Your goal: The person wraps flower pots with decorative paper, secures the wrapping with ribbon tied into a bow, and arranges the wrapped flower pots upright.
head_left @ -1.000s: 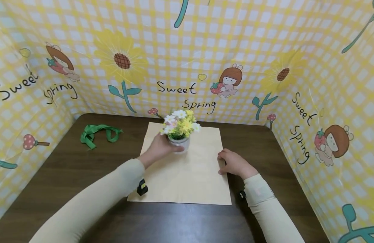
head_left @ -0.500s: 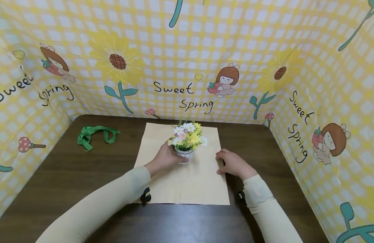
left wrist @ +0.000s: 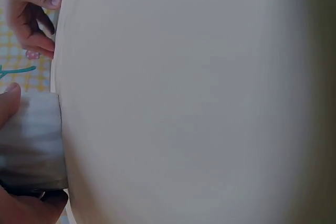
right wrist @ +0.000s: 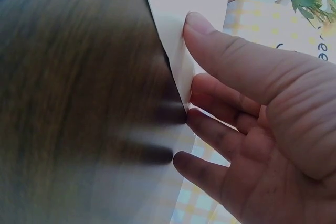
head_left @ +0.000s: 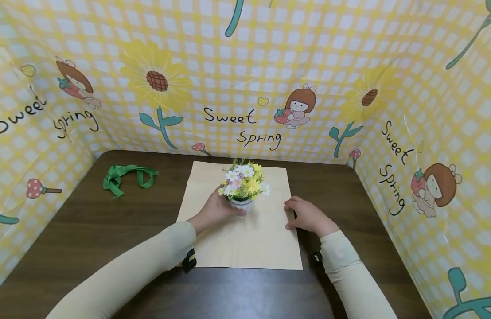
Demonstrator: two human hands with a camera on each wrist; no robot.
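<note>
A small white pot of artificial flowers (head_left: 242,184), white, yellow and pink over green leaves, stands upright near the middle of a cream paper sheet (head_left: 253,241). My left hand (head_left: 217,208) grips the pot from its left side, thumb at the front. In the left wrist view the base of the white pot (left wrist: 34,140) meets the paper. At the sheet's right edge my right hand (head_left: 307,215) rests its fingertips, thumb and fingers spread apart. The right wrist view shows the thumb (right wrist: 202,24) over the paper and the other fingertips along its edge.
A loose green ribbon (head_left: 114,179) lies at the back left of the dark wooden table (head_left: 110,235). Yellow checked cloth (head_left: 221,57) with printed flowers and figures hangs behind the table and on both sides.
My left hand has brought the flower pot nearer to me and slightly right, down onto the paper. Over the last half second it has barely shifted. The right hand keeps its place at the paper's edge.
</note>
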